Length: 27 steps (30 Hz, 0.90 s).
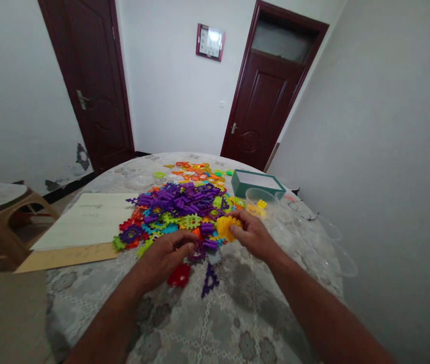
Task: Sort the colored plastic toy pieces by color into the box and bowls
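A heap of coloured plastic building pieces [184, 199], mostly purple on top, spreads over the round table. My right hand [248, 231] is closed on a yellow gear-edged piece [227, 228] at the heap's right front. My left hand [169, 253] rests at the near edge of the heap, its fingers loosely curved and apart, with nothing seen in them. Just in front of it lies a red square piece [179, 275]. A purple triangular piece [209, 280] lies on the cloth between my arms, below a grey piece [214, 257].
A clear tub [263, 198] with yellow pieces stands right of the heap, before a green-edged box [256, 183]. More clear containers [329, 253] line the table's right side. Left lies an open paper pad [86, 220] with small drawings. A stool [10, 217] stands beyond the left edge.
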Available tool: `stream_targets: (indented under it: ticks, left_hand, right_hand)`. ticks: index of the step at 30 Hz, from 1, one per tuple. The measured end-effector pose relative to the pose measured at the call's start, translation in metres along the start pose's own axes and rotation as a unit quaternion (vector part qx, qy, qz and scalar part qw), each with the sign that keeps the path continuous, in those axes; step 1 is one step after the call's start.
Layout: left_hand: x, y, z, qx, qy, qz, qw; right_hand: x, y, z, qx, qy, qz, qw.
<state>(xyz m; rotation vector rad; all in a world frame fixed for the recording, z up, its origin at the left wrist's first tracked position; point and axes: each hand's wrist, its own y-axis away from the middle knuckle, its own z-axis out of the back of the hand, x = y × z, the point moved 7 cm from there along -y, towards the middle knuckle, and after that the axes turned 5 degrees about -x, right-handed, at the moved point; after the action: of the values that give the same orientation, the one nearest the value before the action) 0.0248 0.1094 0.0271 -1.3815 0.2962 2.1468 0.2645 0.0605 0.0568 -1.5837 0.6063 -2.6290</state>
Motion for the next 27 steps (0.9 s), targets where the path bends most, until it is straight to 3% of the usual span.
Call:
stream_targets:
  ticks: [2,5,7,9,12,19,24,27]
  left_hand:
    - [0.006,-0.002,0.015,-0.043,-0.049,0.006,0.998]
    - [0.015,-0.003,0.039,-0.109,-0.129,0.016,0.986]
    - [0.019,-0.003,0.051,-0.147,-0.178,0.020,0.973]
    - [0.023,-0.001,0.058,-0.168,-0.217,0.016,0.962]
    - [0.028,0.000,0.056,-0.160,-0.247,0.011,0.956]
    - [0.030,0.001,0.045,-0.112,-0.274,0.010,0.955]
    - [0.028,0.003,0.047,-0.103,-0.287,0.002,0.952]
    - [0.027,0.004,0.044,-0.089,-0.307,0.002,0.948]
  right_hand:
    - [0.001,-0.026,0.044,-0.068,0.115,0.031,0.991]
    - [-0.008,-0.066,0.102,-0.137,0.328,0.049,0.934]
    - [-0.027,-0.088,0.129,-0.148,0.447,0.020,0.882]
    - [-0.053,-0.104,0.143,-0.115,0.536,-0.028,0.836]
    - [-0.088,-0.116,0.148,-0.052,0.601,-0.076,0.794]
    - [-0.114,-0.124,0.144,-0.005,0.612,-0.106,0.784]
    - [-0.090,-0.118,0.138,-0.032,0.604,-0.070,0.794]
    - [-0.049,-0.093,0.111,-0.068,0.537,0.029,0.840]
